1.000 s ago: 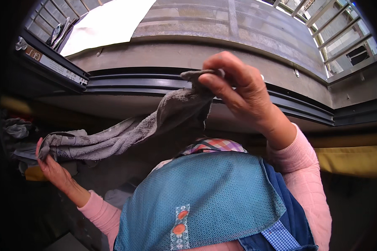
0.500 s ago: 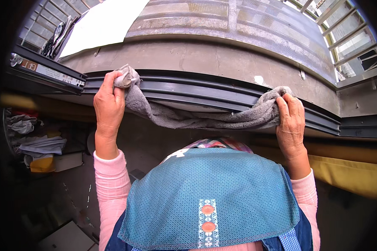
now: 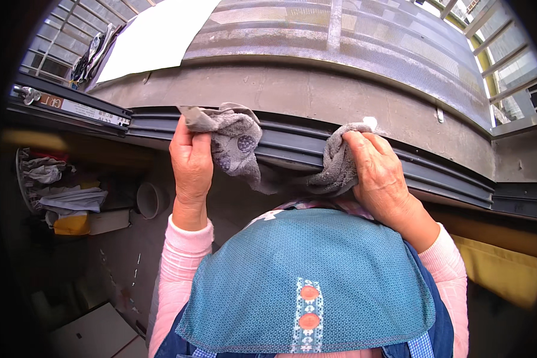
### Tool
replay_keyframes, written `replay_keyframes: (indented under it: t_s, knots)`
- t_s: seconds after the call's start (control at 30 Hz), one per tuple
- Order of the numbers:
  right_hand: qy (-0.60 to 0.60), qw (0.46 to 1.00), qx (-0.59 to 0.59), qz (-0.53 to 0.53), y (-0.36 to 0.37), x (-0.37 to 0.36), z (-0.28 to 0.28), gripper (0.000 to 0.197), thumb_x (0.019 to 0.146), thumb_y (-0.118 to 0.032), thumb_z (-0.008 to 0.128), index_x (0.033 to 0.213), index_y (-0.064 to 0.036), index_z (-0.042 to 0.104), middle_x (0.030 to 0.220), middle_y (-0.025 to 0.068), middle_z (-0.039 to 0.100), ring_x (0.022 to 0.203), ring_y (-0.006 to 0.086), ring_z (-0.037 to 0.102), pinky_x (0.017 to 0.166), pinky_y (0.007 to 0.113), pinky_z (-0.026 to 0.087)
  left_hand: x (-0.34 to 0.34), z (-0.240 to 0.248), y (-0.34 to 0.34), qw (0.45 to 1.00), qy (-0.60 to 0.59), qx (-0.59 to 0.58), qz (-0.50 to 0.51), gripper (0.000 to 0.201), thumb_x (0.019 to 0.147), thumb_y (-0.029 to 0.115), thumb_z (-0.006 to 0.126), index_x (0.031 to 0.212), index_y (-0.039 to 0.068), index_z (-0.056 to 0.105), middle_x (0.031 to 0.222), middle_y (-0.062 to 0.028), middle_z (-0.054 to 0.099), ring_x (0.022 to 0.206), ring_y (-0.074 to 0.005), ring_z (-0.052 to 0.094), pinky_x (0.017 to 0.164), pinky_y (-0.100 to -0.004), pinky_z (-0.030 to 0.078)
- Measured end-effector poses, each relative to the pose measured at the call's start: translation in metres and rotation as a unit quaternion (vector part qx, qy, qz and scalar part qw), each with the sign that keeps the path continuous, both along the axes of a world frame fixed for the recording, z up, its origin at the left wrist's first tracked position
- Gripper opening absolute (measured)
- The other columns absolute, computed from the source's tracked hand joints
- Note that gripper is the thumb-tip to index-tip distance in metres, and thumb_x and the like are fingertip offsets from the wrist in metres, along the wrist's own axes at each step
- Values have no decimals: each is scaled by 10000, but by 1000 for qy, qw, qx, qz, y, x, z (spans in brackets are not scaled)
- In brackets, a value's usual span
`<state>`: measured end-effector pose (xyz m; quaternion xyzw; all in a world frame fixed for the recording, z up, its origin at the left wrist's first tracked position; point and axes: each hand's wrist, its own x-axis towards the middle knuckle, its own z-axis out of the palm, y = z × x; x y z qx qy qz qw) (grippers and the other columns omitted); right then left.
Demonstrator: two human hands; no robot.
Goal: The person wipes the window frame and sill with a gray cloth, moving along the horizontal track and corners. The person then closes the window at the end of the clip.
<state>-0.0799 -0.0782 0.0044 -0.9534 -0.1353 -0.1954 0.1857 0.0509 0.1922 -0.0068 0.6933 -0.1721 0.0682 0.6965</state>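
Note:
A grey cloth (image 3: pixel 235 146) hangs slack between my two hands, drooping over the near side of a dark metal window track (image 3: pixel 292 148). One end is pinched by my left hand (image 3: pixel 191 161), fingers closed just above the track. There the cloth bunches up and shows dark round spots. My right hand (image 3: pixel 376 167) grips the other end, its fingers folded over the fabric on the track. The cloth's lowest part lies in shadow close to my blue apron (image 3: pixel 310 256).
Beyond the track runs a concrete ledge (image 3: pixel 280 89) with a perforated metal sheet (image 3: pixel 352 48), a white board (image 3: pixel 161 39) and barred railings (image 3: pixel 507 59). A sliding frame (image 3: pixel 71 106) stands at left. Below are folded cloths (image 3: pixel 71 200), a bucket (image 3: pixel 151 200) and yellow fabric (image 3: pixel 501 265).
My hands have come closer together, the left moving right and the right moving left. The cloth, stretched wide before, is now bunched and sags between them.

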Motion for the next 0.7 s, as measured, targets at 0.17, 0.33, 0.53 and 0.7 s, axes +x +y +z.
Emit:
replay_keyframes:
  t_s: [0.17,0.33,0.53,0.7]
  knots:
    - [15,999,28,39,19,17,0,587,625,108,597,1201,101,480,1039,231,600,979,378,584,873,407,486,-21,19,93,964,21,-260,47,315,923,117,436,1193,3,551,1128,-103,606,1069,-230,566,968,-386,427]
    - [45,998,2,37,32,27,7,600,629,117,566,1219,134,461,1076,247,590,980,365,579,890,393,477,-62,14,163,954,0,-277,112,375,923,201,450,1242,16,518,1202,-100,570,1149,-251,529,1021,-416,389]
    - [45,997,43,55,56,52,-4,624,618,84,624,1223,72,473,1094,218,597,1038,355,575,920,390,480,-82,-1,193,952,-6,-258,164,358,933,209,445,1209,3,544,1181,-93,587,1101,-223,554,980,-383,423]
    - [19,993,84,75,82,72,-12,588,675,40,635,1241,3,479,1141,203,593,1086,369,564,948,412,464,-89,-7,201,961,14,-256,102,358,938,193,433,1217,-7,533,1178,-107,586,1101,-223,551,977,-381,420]
